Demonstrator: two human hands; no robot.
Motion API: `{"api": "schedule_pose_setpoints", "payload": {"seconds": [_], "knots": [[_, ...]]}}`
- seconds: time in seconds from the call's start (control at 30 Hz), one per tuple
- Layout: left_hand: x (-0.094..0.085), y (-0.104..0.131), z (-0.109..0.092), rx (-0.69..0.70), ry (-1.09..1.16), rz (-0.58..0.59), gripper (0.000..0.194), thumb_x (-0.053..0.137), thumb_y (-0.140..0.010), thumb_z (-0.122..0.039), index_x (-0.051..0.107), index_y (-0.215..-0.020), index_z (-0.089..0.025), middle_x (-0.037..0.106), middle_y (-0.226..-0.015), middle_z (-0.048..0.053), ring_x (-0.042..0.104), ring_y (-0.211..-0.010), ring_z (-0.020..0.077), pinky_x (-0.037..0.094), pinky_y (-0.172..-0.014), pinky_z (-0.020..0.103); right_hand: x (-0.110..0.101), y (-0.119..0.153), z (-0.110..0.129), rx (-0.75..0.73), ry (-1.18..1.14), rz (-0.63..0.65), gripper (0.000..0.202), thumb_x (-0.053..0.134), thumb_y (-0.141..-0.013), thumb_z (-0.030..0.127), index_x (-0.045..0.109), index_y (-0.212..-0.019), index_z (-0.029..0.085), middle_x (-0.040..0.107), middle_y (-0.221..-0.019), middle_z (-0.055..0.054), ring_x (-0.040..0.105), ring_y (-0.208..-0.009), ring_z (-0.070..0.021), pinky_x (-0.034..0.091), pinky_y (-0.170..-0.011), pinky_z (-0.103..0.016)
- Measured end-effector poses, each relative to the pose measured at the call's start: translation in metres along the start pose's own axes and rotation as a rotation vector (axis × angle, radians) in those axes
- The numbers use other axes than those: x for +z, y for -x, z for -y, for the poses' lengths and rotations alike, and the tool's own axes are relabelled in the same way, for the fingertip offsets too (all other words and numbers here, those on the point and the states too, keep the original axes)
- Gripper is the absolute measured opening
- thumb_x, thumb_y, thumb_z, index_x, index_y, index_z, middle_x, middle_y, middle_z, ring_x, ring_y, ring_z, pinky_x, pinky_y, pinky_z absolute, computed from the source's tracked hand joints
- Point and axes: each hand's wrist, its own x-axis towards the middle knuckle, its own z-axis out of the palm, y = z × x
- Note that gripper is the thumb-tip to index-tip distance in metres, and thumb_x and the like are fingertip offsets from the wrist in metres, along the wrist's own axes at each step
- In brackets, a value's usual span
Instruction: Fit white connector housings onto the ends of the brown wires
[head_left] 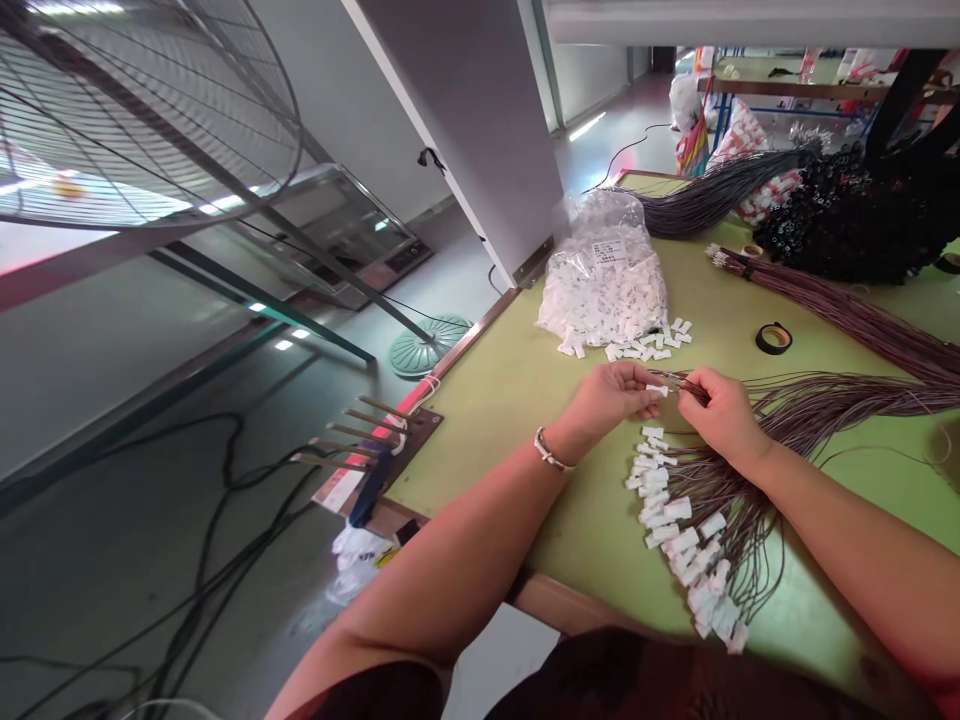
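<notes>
Between thumb and fingertips, my left hand [616, 398] pinches a small white connector housing [657, 391]. Close on its right, my right hand [712, 405] is closed on thin brown wires [686, 388], whose ends point at the housing; whether a wire tip is inside it I cannot tell. Below both hands lies a row of brown wires fitted with white connectors [679, 540]. More brown wires [832, 405] run from under my right hand toward the right edge. Loose white housings [652, 345] are scattered just beyond my left hand.
A clear bag of white housings [604, 275] stands at the back of the green table [480, 440]. Black tape [773, 338], a tied wire bundle [825, 295], grey wires [697, 198] and a black heap [862, 215] lie right. A fan [150, 110] and metal prongs [352, 440] are left.
</notes>
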Motion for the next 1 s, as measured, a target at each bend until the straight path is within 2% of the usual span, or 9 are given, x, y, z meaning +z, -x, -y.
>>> {"api": "schedule_pose_setpoints", "payload": {"seconds": [0.13,0.33,0.57,0.73,0.87,1.0], "knots": [[0.002,-0.003,0.006,0.016,0.052,0.061,0.019,0.075,-0.066,-0.014,0.061,-0.078,-0.008,0.064,-0.053,0.001,0.061,-0.048,0.0082,0.05,-0.05,0.018,0.001,0.0,0.0,-0.011,-0.026,0.035,0.008,0.051,-0.069,0.022,0.05,-0.062,0.019,0.047,-0.052,0.004,0.039,-0.049,-0.0097,0.033,-0.052,-0.023],[0.008,-0.006,0.011,0.023,0.073,0.013,0.018,0.074,-0.066,-0.01,0.056,-0.073,-0.009,0.063,-0.053,-0.001,0.059,-0.046,0.0075,0.049,-0.049,0.018,0.003,-0.001,0.0,0.046,-0.003,0.045,0.01,0.052,-0.069,0.023,0.049,-0.06,0.02,0.048,-0.051,0.004,0.039,-0.049,-0.0105,0.033,-0.051,-0.024],[0.01,-0.008,0.017,0.011,0.093,0.016,0.021,0.074,-0.066,-0.013,0.054,-0.072,-0.01,0.063,-0.054,0.0,0.06,-0.048,0.008,0.049,-0.05,0.019,0.006,-0.001,-0.004,0.037,0.019,0.036,0.009,0.051,-0.067,0.023,0.048,-0.06,0.02,0.05,-0.054,0.002,0.041,-0.051,-0.0114,0.034,-0.053,-0.025],[0.01,-0.008,0.016,0.117,0.083,0.004,0.021,0.074,-0.065,-0.014,0.055,-0.074,-0.011,0.063,-0.058,-0.001,0.06,-0.053,0.0081,0.05,-0.056,0.021,0.003,-0.004,0.0,0.132,-0.068,0.064,0.014,0.05,-0.065,0.026,0.043,-0.054,0.02,0.043,-0.051,0.004,0.035,-0.05,-0.0099,0.03,-0.049,-0.024],[0.013,-0.007,0.018,0.193,-0.02,-0.039,0.014,0.068,-0.07,-0.014,0.056,-0.075,-0.012,0.062,-0.061,-0.001,0.06,-0.056,0.009,0.051,-0.059,0.022,0.001,-0.006,0.004,0.216,-0.136,0.074,0.015,0.051,-0.063,0.028,0.042,-0.053,0.02,0.039,-0.05,0.005,0.032,-0.049,-0.009,0.027,-0.047,-0.023],[0.014,-0.005,0.023,0.306,-0.25,-0.07,0.006,0.062,-0.075,-0.017,0.057,-0.073,-0.014,0.061,-0.061,-0.001,0.059,-0.058,0.0105,0.049,-0.057,0.023,0.001,-0.008,0.0,0.264,-0.195,0.106,0.017,0.051,-0.063,0.031,0.042,-0.054,0.019,0.037,-0.049,0.006,0.03,-0.049,-0.0081,0.025,-0.046,-0.022]]}}
